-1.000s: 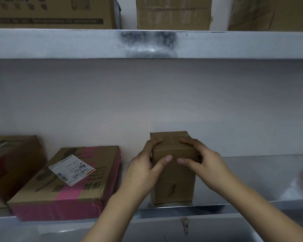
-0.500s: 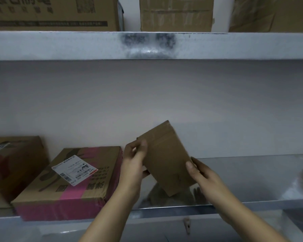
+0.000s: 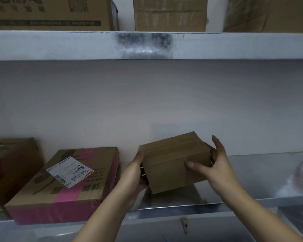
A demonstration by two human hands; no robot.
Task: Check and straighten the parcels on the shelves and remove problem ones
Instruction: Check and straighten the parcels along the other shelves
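- While you hold the small brown parcel [image 3: 175, 161] between both hands, it is tilted and lifted clear above the metal shelf [image 3: 252, 173], in the middle of the scene.
- Your left hand [image 3: 136, 172] grips the parcel's left end, with the fingers closed around that side.
- Your right hand [image 3: 215, 165] holds the right end: the thumb presses on the near face, some fingers are behind the parcel, and one finger points up, free.
- I can read no writing on this parcel; only tape lines show on its top.
- To the left, a flat box with pink bands [image 3: 63, 186] lies on the same shelf, apart from the parcel.
- Its white shipping label [image 3: 70, 171] carries barcodes and characters that look like "070"; the other print is too small to read.
- At the far left stands another brown box [image 3: 12, 165], partly cut by the frame.
- On the upper shelf [image 3: 59, 45] stand three cartons [image 3: 170, 14]; the left one has dark printed characters, not readable.
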